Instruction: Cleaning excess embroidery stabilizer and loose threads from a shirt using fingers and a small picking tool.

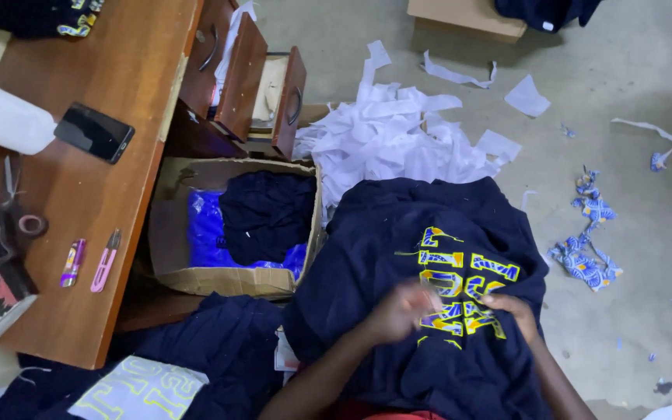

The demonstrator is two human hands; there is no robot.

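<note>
Nearest the camera, the left hand [400,309] and the right hand [512,308] rest on a navy garment [398,241] draped over the person's lap. Both press on its yellow and blue lettering [460,284]. The left hand is blurred, so whether its grip is clenched or released cannot be told; the right hand's fingers curl at the lettering's edge, pinching it.

Left of the lap, more navy cloth and a pale lettering sheet [140,389] lie by the counter's near edge. Just beyond stands an open cardboard box [227,280] holding dark cloth over blue plastic, touching the garment's left edge.

On the wooden counter [110,70] sit a pink thread snip [105,260], a lighter [72,263], a phone [94,132] and a paper roll [3,118].

Farther off, white paper strips [398,136] pile against the garment's far edge. To the right, bare floor [631,233] leaves open room, dotted with blue scraps [587,260].
</note>
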